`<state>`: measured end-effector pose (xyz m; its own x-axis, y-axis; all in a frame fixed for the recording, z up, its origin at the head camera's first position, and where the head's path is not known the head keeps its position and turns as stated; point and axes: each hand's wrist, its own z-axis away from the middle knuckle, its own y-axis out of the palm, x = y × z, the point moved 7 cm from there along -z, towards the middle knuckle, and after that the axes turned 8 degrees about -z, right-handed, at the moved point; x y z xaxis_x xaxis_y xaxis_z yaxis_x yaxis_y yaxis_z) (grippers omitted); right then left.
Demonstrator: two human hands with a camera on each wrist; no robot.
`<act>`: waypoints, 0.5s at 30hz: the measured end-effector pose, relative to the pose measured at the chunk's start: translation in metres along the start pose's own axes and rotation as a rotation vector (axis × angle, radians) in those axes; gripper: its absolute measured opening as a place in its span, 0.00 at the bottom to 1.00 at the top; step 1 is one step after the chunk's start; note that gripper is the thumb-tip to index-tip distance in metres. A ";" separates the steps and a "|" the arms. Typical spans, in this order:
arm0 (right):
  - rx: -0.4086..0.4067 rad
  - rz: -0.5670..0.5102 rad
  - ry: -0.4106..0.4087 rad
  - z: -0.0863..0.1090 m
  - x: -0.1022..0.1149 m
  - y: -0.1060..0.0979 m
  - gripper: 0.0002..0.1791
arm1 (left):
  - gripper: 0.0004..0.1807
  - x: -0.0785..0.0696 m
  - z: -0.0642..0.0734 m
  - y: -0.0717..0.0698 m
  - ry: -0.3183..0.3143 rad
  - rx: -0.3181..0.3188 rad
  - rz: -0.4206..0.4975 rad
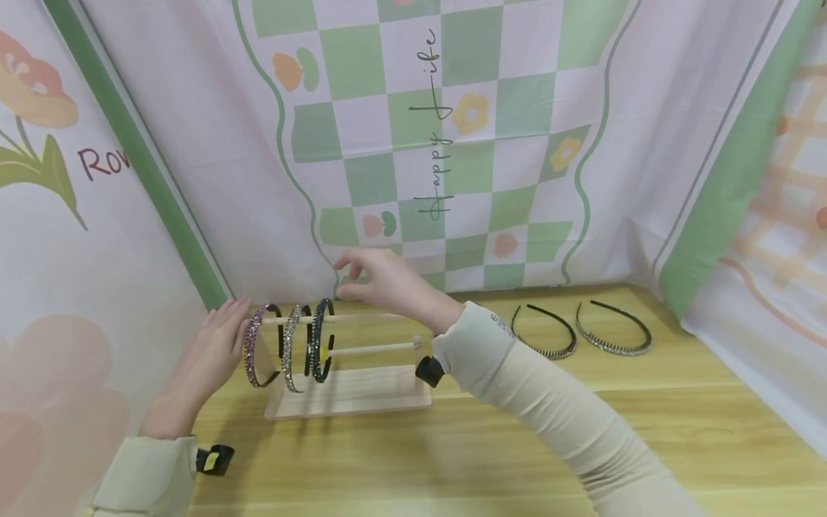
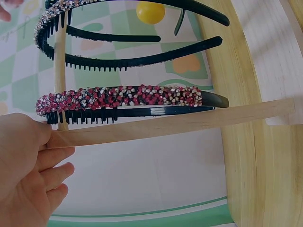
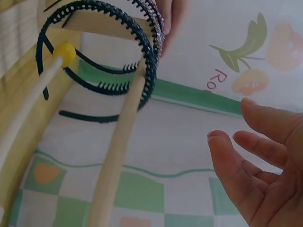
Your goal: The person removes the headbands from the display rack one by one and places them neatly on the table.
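Three headbands hang on the top rod of a wooden display rack (image 1: 377,391). The outermost, by the left upright, is a pink-purple rhinestone headband (image 2: 118,98). Beside it come a silver rhinestone headband (image 1: 288,352) and a dark blue headband (image 1: 316,343). My left hand (image 1: 216,345) touches the rack's left end, fingers fairly straight, at the tip of the upright (image 2: 142,127). Over the rod, just right of the dark blue headband, my right hand (image 1: 390,283) is raised. Its fingers (image 3: 222,146) are loosely bent and apart from the thumb, with nothing between them.
Two more toothed headbands, one black with a sparkling front (image 1: 620,350) and a similar one (image 1: 558,353), lie on the wooden table (image 1: 517,445) to the right. A lower white rod (image 1: 375,350) with a yellow ball (image 2: 150,13) crosses the rack. Printed cloth (image 1: 362,172) hangs behind.
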<state>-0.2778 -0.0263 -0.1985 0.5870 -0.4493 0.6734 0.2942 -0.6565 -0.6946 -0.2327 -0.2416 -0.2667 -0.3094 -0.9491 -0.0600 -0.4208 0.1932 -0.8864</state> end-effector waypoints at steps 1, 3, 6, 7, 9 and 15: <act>0.007 -0.016 0.001 0.000 0.000 0.004 0.20 | 0.21 0.000 0.000 0.000 0.000 0.000 0.000; 0.024 -0.046 0.016 0.000 0.000 0.011 0.21 | 0.21 0.000 0.000 0.000 -0.001 0.002 0.001; 0.051 -0.080 0.042 0.000 -0.003 0.023 0.22 | 0.21 0.000 0.001 0.000 -0.003 0.010 0.003; 0.058 -0.084 0.047 0.000 -0.005 0.027 0.22 | 0.21 0.000 0.001 0.000 -0.003 0.013 0.004; 0.074 -0.098 0.058 0.000 -0.007 0.035 0.24 | 0.22 0.001 0.001 0.000 -0.006 0.021 0.005; 0.089 -0.154 0.095 0.000 -0.014 0.054 0.30 | 0.22 0.002 0.002 0.001 -0.014 0.033 0.008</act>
<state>-0.2698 -0.0553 -0.2451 0.4574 -0.4060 0.7912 0.4426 -0.6677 -0.5986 -0.2321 -0.2433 -0.2685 -0.3001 -0.9511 -0.0734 -0.3897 0.1925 -0.9006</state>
